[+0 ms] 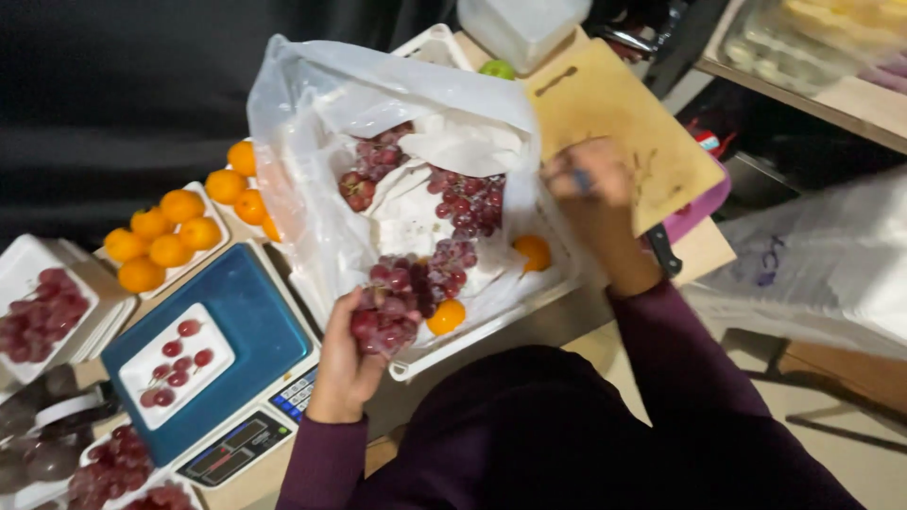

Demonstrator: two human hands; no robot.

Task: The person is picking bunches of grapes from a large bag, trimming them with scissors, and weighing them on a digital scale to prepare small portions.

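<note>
Nearest, at the left, a blue digital scale (248, 332) carries one white foam tray (151, 364) with about seven loose red grapes, and just right of it the left hand (348, 364) has its fingers curled around a bunch of red grapes (385, 321) at the near edge of a white crate (491, 326). Inside the crate's clear plastic bag (312, 132) lie three more grape bunches and two oranges, while farther right the right hand (590, 179) is closed on the bag's edge, over a wooden cutting board (614, 104)
</note>
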